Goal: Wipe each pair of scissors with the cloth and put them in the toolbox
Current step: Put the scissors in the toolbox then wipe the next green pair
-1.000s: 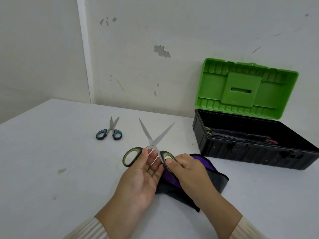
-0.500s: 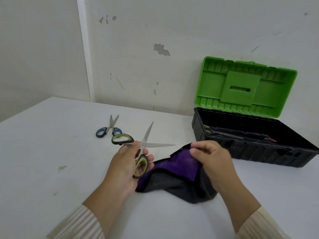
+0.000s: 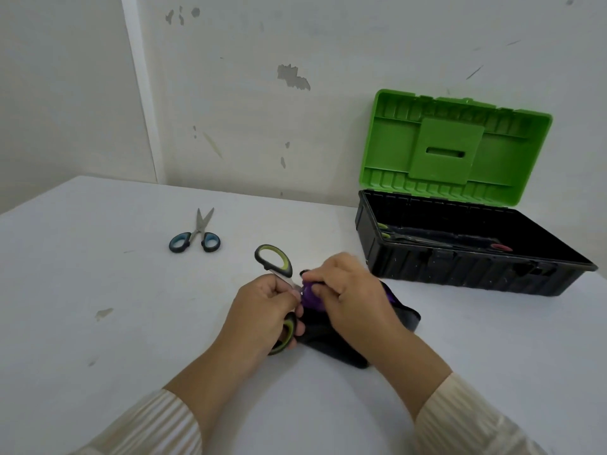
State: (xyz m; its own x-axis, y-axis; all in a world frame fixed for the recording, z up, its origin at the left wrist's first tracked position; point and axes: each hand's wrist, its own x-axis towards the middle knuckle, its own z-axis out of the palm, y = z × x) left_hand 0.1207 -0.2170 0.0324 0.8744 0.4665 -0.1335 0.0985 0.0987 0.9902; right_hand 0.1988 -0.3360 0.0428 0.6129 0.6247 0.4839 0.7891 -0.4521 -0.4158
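Green-and-grey-handled scissors [image 3: 274, 261] are gripped by the left hand [image 3: 262, 310], its fingers curled round the lower handle loop. The right hand [image 3: 348, 297] pinches the purple-and-black cloth [image 3: 404, 318] over the blades, which are hidden. Blue-handled scissors [image 3: 195, 239] lie apart at 10 o'clock on the white desk [image 3: 98, 290]. The black toolbox [image 3: 460, 270] stands at 2 o'clock near the far desk edge, its green lid [image 3: 453, 149] raised against the wall and stored tools [image 3: 427, 239] inside. Bare desk extends from 7 to 9 o'clock.

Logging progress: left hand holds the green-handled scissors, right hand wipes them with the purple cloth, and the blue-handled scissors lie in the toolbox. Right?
No. The head view shows the blue-handled steel scissors on the white table, left of the open black toolbox with green lid, not in it. The rest holds.
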